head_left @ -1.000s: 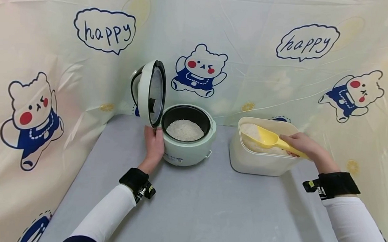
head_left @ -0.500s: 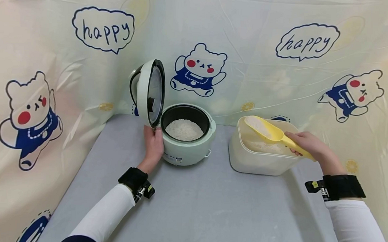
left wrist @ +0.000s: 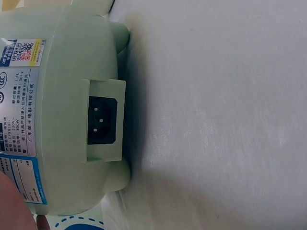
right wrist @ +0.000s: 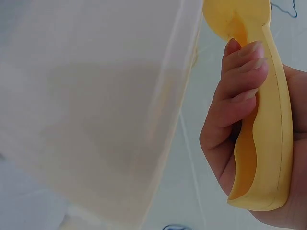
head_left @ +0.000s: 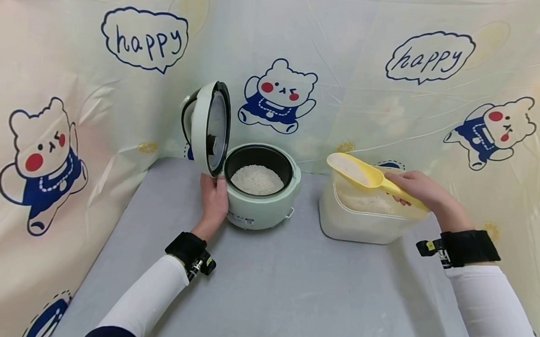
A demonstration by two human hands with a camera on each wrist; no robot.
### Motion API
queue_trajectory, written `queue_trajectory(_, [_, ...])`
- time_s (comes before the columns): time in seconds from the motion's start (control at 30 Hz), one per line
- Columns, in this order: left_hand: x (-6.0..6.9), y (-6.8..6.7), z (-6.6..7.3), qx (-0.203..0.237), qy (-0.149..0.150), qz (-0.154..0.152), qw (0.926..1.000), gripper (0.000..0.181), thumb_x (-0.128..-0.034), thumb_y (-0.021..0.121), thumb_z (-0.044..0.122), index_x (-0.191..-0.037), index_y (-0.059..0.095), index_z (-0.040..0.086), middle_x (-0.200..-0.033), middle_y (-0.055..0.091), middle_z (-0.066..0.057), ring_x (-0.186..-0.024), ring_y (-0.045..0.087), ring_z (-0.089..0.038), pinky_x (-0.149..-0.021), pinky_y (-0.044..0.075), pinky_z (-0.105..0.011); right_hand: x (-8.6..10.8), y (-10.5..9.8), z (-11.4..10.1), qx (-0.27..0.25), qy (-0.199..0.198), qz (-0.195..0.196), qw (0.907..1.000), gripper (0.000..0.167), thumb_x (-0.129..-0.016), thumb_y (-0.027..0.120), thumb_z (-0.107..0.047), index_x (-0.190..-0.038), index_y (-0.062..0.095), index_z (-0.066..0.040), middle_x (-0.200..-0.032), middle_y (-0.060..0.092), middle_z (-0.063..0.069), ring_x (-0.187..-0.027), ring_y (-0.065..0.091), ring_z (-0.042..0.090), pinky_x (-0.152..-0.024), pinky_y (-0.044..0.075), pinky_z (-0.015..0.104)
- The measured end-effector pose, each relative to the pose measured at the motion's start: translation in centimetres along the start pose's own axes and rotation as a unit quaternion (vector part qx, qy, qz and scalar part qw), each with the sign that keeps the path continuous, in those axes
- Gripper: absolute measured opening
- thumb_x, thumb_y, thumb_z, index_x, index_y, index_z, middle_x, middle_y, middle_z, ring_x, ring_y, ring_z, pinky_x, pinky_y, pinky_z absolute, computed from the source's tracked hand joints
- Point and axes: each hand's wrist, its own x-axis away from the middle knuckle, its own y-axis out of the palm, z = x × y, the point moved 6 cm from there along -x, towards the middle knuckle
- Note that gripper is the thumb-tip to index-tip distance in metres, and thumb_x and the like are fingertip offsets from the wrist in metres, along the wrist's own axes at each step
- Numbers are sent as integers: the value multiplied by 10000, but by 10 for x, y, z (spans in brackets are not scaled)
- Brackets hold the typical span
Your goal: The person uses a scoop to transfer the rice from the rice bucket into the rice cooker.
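A pale green rice cooker (head_left: pixel 263 213) stands on the table, its lid (head_left: pixel 202 127) raised to the left. White rice (head_left: pixel 256 180) lies in its dark inner pot. My left hand (head_left: pixel 214 201) rests against the cooker's left side below the lid; the left wrist view shows the cooker's power socket (left wrist: pixel 101 120) and only a bit of that hand. My right hand (head_left: pixel 419 190) grips the handle of a yellow scoop (head_left: pixel 376 178), fingers curled round it in the right wrist view. The scoop carries a heap of rice (head_left: pixel 351 168) over the rim of a cream bin (head_left: pixel 354 226).
More rice (head_left: pixel 369 203) lies inside the bin. Both things stand toward the back of a grey table (head_left: pixel 300 292), with a gap between them. Behind hangs a printed cloth (head_left: pixel 347 91) with bear drawings.
My right hand has lifted the scoop out of the bin's rice, now heaped, and moved it slightly left. The left hand stays at the cooker.
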Motion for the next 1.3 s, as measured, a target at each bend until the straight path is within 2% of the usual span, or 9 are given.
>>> queue_trajectory(0.13, [0,-2,3,-9,-40,29,10000,574,-982,403,-25,-1555,405,4,-1507,469,-215,-1388,431,-309,-1193,292,-436,-10,4,-25,192,-243,-92,9995,567,-1083,446,-533,-1001,696,-31,-711,575,51,-666,556,275,-596,421,296])
queue_trajectory(0.33, [0,-4,3,-74,-137,43,9999,571,-981,407,-23,-1552,404,-13,-1500,468,-237,-1388,426,-320,-1196,285,-421,-25,10,-67,331,-517,-304,9977,526,-1083,482,-483,-929,712,-35,-699,594,61,-632,553,241,-579,434,307])
queue_trajectory(0.57, [-6,-1,-35,-97,-33,126,9999,578,-995,409,27,-1571,417,79,-1501,483,-182,-1383,430,-299,-1197,279,-467,-40,17,-110,460,-562,-480,9962,489,-1070,521,-458,-902,728,-49,-690,611,78,-611,550,219,-579,437,322])
queue_trajectory(0.7, [-5,0,-44,-256,-98,69,9996,570,-995,414,73,-1565,425,99,-1477,490,-156,-1350,432,-268,-1180,290,-453,-44,23,-135,865,-615,-486,9932,474,-1076,518,-435,-926,737,-43,-692,609,79,-615,550,230,-586,431,312])
queue_trajectory(0.97, [-4,2,-48,-443,-281,42,9986,583,-996,434,136,-1577,401,109,-1485,481,-147,-1359,425,-253,-1187,282,-447,-52,33,-174,1699,-639,-322,9829,473,-1069,526,-416,-885,729,-30,-696,615,80,-634,572,260,-598,440,316])
queue_trajectory(1.3, [-6,2,-45,-250,-160,67,9995,562,-1000,438,101,-1560,432,141,-1469,504,-117,-1342,449,-227,-1172,308,-447,-52,40,-207,2239,-668,5,9723,412,-1057,581,-366,-955,737,1,-746,641,111,-710,609,309,-639,469,319])
